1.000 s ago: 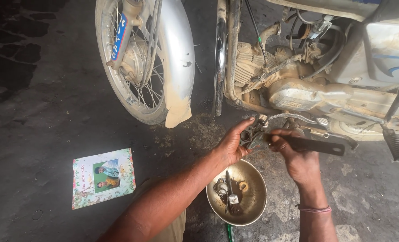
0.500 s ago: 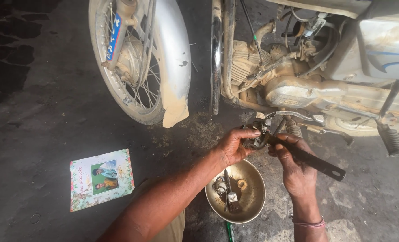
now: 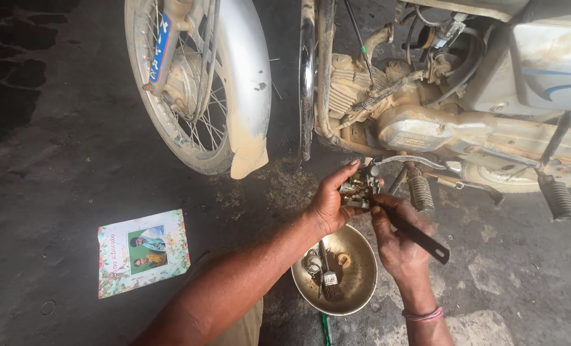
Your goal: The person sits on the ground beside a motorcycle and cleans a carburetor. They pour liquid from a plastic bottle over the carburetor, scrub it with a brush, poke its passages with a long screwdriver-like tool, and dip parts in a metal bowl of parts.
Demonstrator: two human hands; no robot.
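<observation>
Head cam: 2 hands, 1 carburetor.

Left hand: I'm seeing it holding the small metal part further toward 12 o'clock than a second ago, thumb up.
Right hand: closing in on the part from 5 o'clock.
Dark flat tool: tilting steeper, handle now swinging toward 4 o'clock.
</observation>
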